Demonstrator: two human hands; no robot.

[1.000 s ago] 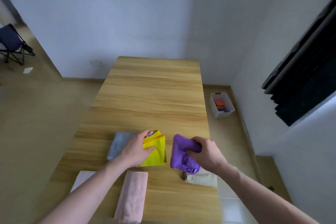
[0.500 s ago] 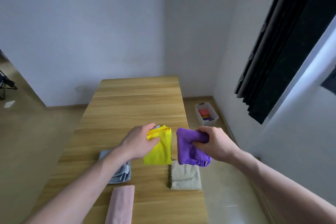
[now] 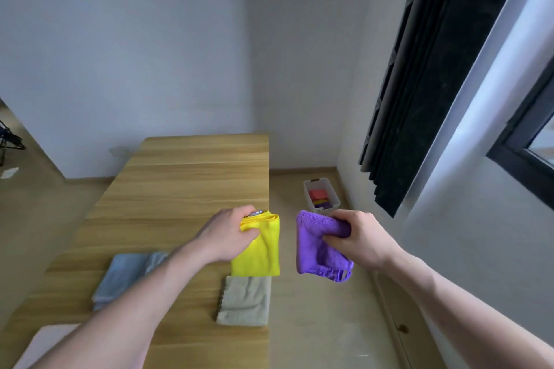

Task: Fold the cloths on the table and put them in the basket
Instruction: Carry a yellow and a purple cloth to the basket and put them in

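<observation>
Above the right edge of the long light-wood table (image 3: 186,189), the left hand (image 3: 227,237) grips a folded bright yellow cloth (image 3: 260,252) at its top, with fingers and thumb curled around the folds, and the cloth hangs down. Just beside it, past the table edge, the right hand (image 3: 359,240) pinches a folded purple terry cloth (image 3: 314,246) over the floor. On the table lie a folded beige cloth (image 3: 245,301) at the right edge, a folded light blue cloth (image 3: 126,275) to the left, and a pale pink cloth (image 3: 45,344) at the near corner. The small white plastic basket (image 3: 322,209) stands on the floor near the wall, with red, yellow and purple cloths inside.
</observation>
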